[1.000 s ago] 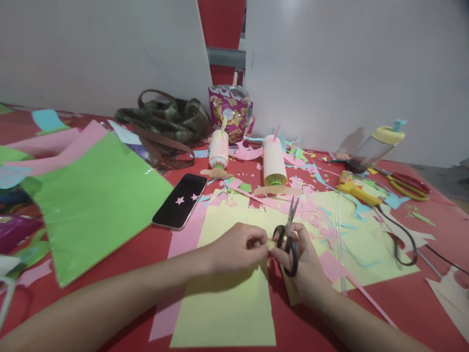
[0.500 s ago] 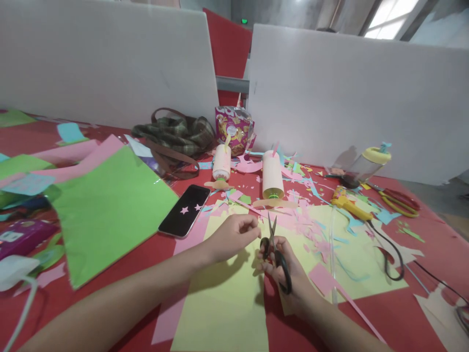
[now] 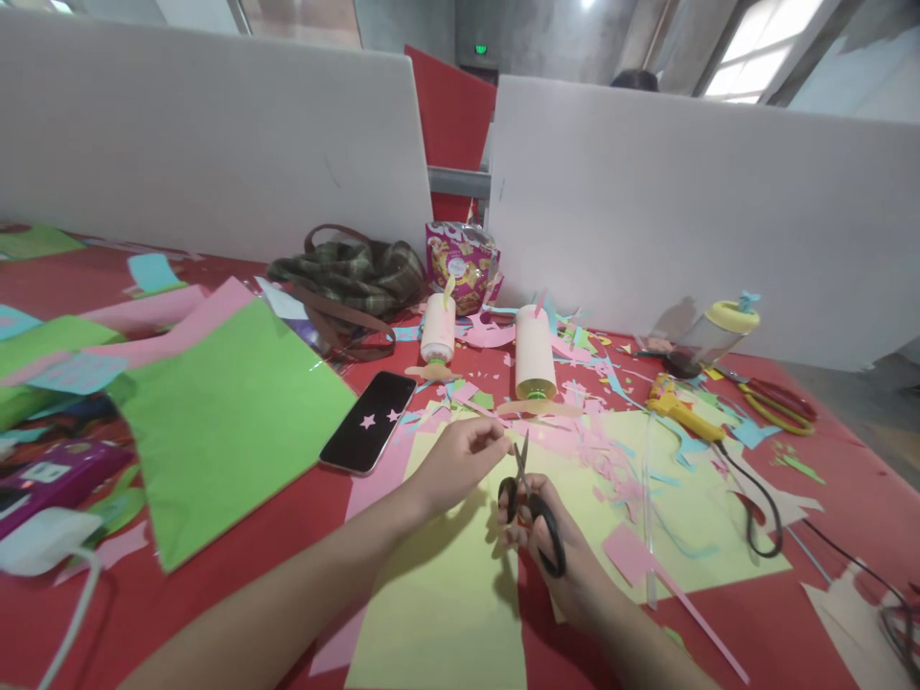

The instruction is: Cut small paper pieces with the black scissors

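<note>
My right hand (image 3: 567,551) grips small black-handled scissors (image 3: 530,503), fingers through the loops, blades pointing up and away. My left hand (image 3: 460,460) is closed in a pinch just left of the blade tips, holding a tiny scrap I cannot make out. Both hands hover above a pale yellow paper sheet (image 3: 452,613) on the red table (image 3: 791,623). Pink paper snippets lie scattered beyond the scissors.
A phone (image 3: 369,434) with pink stars on it lies left of the hands, a large green sheet (image 3: 230,412) further left. Two paper-wrapped bottles (image 3: 533,352), a snack bag (image 3: 460,261), a plaid bag (image 3: 345,273), a yellow glue gun (image 3: 682,410) and red-yellow scissors (image 3: 780,402) lie behind. White partitions stand at the back.
The view has tilted upward, so the table sits lower in frame. My hands stayed close together; the scissors turned from leaning right to nearly upright, and the left pinch rose slightly.
</note>
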Available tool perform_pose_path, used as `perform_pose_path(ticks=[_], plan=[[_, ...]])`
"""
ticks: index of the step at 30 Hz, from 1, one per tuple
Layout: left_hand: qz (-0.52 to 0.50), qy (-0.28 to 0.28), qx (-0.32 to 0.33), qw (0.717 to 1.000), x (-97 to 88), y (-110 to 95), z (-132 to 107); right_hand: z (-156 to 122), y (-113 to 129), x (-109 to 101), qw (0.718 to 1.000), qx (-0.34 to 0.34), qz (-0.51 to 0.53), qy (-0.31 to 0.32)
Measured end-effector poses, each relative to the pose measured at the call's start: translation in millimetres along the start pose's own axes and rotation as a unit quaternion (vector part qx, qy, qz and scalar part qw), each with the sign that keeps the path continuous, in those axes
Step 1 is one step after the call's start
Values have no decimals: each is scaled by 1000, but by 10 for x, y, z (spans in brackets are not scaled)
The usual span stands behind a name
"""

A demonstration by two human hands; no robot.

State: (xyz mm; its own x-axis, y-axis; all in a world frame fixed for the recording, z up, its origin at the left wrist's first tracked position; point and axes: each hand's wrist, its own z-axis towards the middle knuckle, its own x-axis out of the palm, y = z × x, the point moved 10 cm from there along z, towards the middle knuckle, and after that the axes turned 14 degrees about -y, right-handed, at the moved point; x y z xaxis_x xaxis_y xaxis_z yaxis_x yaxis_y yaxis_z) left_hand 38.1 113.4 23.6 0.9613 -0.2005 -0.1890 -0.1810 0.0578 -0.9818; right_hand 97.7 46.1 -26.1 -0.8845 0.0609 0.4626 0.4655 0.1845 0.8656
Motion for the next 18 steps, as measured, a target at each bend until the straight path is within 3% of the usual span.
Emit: perform_pose_path(ticks=[6, 18], plan=[[-3, -25, 15, 1000, -7, -16, 4, 13, 60, 12, 998, -43, -30, -24], [-30, -31, -33, 999, -12, 78, -91, 70, -14, 18, 998, -35, -43, -26]])
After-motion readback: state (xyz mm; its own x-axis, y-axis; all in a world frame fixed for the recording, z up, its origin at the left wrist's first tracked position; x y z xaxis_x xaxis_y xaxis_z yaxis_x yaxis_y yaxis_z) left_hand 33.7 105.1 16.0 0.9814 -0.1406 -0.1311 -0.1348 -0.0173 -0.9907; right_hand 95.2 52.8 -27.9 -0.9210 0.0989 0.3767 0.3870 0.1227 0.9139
